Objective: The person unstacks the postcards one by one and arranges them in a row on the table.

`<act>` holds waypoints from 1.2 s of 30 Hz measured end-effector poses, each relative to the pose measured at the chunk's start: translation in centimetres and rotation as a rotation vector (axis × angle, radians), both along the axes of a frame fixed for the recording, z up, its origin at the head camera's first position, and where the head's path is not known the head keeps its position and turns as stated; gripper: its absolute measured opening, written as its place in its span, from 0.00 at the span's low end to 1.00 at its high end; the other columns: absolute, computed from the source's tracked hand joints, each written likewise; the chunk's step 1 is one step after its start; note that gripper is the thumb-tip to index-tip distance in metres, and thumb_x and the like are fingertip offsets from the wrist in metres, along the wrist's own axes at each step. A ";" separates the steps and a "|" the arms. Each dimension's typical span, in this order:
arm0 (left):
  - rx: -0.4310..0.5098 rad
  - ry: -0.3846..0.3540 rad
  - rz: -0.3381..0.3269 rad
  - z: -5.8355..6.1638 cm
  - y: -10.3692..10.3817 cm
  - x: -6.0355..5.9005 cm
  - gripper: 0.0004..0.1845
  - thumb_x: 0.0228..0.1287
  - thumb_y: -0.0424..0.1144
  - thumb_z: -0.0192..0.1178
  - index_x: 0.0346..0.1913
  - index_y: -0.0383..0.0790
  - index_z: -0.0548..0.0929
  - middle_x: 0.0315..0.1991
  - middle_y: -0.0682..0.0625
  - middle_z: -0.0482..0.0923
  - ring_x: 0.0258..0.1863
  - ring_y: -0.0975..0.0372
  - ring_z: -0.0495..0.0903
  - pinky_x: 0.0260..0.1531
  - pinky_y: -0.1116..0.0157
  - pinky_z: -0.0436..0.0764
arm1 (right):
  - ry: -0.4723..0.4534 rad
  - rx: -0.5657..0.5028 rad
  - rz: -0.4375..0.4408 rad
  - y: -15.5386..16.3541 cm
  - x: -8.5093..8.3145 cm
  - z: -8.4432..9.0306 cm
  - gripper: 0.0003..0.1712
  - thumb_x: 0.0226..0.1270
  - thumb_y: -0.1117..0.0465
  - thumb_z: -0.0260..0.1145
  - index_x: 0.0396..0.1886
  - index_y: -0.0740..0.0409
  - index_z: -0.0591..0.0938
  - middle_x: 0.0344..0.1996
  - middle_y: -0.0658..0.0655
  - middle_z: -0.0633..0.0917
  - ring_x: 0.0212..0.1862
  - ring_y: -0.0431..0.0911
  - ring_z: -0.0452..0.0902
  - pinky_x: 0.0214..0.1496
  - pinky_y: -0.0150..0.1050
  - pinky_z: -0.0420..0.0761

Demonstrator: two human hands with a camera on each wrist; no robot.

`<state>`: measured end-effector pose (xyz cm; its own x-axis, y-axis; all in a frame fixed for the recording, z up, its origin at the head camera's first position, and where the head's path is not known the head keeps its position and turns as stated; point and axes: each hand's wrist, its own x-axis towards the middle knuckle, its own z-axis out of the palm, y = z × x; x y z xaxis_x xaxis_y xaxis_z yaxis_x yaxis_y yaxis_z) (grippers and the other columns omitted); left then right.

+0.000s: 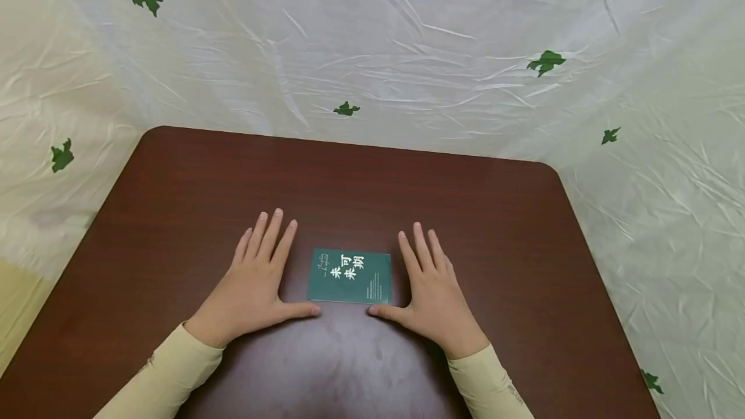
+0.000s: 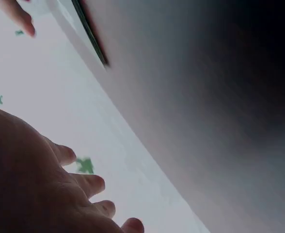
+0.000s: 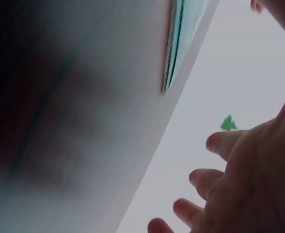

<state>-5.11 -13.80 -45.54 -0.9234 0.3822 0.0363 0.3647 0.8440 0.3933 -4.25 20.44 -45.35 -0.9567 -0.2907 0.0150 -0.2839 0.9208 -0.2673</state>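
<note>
Nearest, two pale sleeves lead to the left hand [image 1: 256,290] and right hand [image 1: 431,296], flat with fingers loosely apart, flanking a green booklet [image 1: 351,276] on the table [image 1: 174,212], seemingly equally close, thumbs at its near corners, long axis left-right.
</note>
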 end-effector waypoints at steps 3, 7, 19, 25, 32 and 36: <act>-0.001 -0.013 -0.055 -0.2 1.4 -0.4 0.79 0.46 0.85 0.70 0.90 0.46 0.42 0.91 0.44 0.30 0.90 0.42 0.33 0.84 0.34 0.46 | -0.023 -0.035 0.059 -0.9 -0.3 0.1 0.78 0.51 0.19 0.77 0.91 0.51 0.52 0.91 0.55 0.43 0.90 0.63 0.43 0.82 0.71 0.62; -0.018 -0.041 -0.116 -0.3 2.7 -1.0 0.78 0.46 0.81 0.74 0.90 0.43 0.46 0.91 0.40 0.39 0.90 0.40 0.40 0.83 0.34 0.52 | -0.083 -0.075 0.138 -1.7 -0.8 0.1 0.69 0.56 0.27 0.80 0.88 0.53 0.61 0.90 0.56 0.52 0.90 0.61 0.46 0.84 0.68 0.62; 0.032 -0.118 -0.240 -0.3 4.3 -2.4 0.58 0.56 0.62 0.81 0.84 0.40 0.66 0.82 0.45 0.69 0.83 0.47 0.65 0.79 0.41 0.67 | -0.141 -0.098 0.224 -2.1 -2.0 0.0 0.49 0.61 0.41 0.83 0.79 0.48 0.76 0.80 0.53 0.74 0.82 0.54 0.68 0.80 0.57 0.74; 0.069 -0.070 -0.270 -0.3 4.2 -2.5 0.52 0.58 0.57 0.82 0.81 0.40 0.71 0.76 0.47 0.75 0.76 0.51 0.75 0.76 0.44 0.71 | -0.124 -0.103 0.235 -2.2 -2.2 0.1 0.48 0.60 0.41 0.84 0.78 0.47 0.77 0.78 0.53 0.76 0.80 0.53 0.71 0.78 0.56 0.76; 0.074 -0.045 -0.277 0.0 3.9 -2.7 0.53 0.56 0.56 0.84 0.80 0.38 0.71 0.74 0.46 0.77 0.74 0.50 0.77 0.75 0.45 0.71 | -0.097 -0.109 0.248 -2.5 -2.2 0.3 0.47 0.60 0.41 0.84 0.77 0.48 0.78 0.78 0.54 0.77 0.79 0.53 0.72 0.78 0.57 0.76; 0.087 -0.045 -0.269 0.5 3.4 -2.8 0.53 0.56 0.55 0.84 0.80 0.37 0.71 0.74 0.46 0.77 0.73 0.49 0.77 0.76 0.45 0.69 | -0.083 -0.115 0.263 -2.9 -2.6 0.7 0.46 0.60 0.41 0.84 0.76 0.48 0.79 0.77 0.54 0.77 0.78 0.53 0.72 0.78 0.56 0.76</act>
